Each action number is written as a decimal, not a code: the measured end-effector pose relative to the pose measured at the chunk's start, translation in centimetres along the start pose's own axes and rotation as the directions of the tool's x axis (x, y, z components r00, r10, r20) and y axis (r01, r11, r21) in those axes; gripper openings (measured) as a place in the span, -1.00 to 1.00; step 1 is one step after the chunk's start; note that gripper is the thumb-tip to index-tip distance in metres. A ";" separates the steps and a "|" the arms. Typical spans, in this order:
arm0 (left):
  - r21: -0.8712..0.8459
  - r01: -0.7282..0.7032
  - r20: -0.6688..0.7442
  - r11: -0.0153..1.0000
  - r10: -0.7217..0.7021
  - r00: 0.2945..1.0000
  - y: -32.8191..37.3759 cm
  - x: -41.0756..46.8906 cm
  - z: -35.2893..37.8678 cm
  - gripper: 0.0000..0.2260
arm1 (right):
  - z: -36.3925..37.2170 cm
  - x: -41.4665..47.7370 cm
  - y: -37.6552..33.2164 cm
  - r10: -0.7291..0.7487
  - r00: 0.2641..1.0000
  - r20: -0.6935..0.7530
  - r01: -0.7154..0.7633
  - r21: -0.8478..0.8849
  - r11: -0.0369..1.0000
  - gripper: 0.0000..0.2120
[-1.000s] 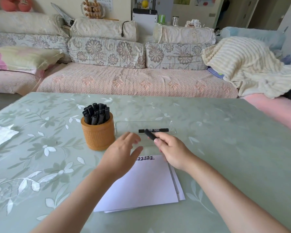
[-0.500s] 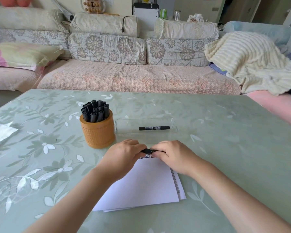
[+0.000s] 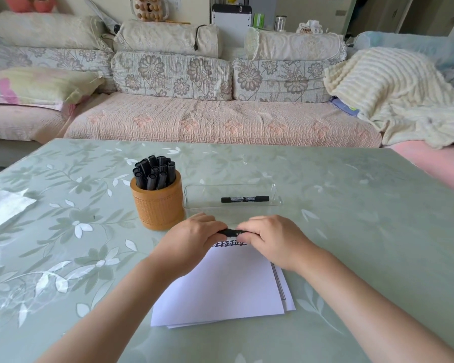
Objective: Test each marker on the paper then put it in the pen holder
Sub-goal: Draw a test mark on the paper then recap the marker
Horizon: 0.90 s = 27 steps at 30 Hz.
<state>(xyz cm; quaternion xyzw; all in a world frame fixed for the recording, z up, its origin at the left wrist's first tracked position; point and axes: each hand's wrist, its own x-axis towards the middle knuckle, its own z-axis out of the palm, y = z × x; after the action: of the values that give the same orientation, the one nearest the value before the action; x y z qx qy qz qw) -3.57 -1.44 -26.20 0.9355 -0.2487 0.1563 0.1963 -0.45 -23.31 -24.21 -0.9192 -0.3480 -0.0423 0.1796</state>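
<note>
A black marker lies level between my two hands just above the top edge of the white paper. My left hand grips its left end and my right hand grips its right end, so only the short middle shows. A row of black test marks runs along the paper's top edge. The orange pen holder, filled with several black markers, stands to the left behind my hands. One more black marker lies in a clear tray right behind my hands.
The green floral table stretches wide on both sides. A white sheet lies at the far left edge. A sofa with cushions and a cream blanket stands beyond the table.
My right hand brought the marker down from over the tray to the paper's top edge. My left hand, open a second ago, closed on the marker's other end.
</note>
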 end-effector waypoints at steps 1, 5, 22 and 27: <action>-0.015 0.022 0.019 1.000 -0.022 1.000 -0.1 0.0 0.1 -0.61 | 0.0 0.0 0.1 -0.052 0.997 -0.055 0.049 -0.069 0.996 -0.87; -0.071 0.145 0.041 0.987 -0.143 0.989 -1.7 -0.4 0.0 -0.69 | -0.6 -0.1 0.9 -0.022 0.990 -0.137 0.012 -0.077 0.997 -0.90; 0.153 0.343 -0.086 0.927 -0.333 0.939 -1.6 -1.6 0.6 -0.79 | -0.6 -0.9 1.6 0.147 0.973 -0.180 -0.056 0.432 0.900 -0.64; 0.021 0.084 -0.077 0.996 -0.082 0.994 0.6 -1.5 1.0 -0.78 | -0.7 -1.1 2.1 0.164 0.971 -0.175 -0.038 0.562 0.826 -0.39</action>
<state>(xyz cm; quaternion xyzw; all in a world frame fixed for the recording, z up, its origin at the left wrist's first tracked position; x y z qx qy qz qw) -4.94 -1.75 -27.49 0.9408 -0.2000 0.1862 0.2008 0.14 -25.72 -24.46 -0.8346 -0.2743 -0.0293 0.4769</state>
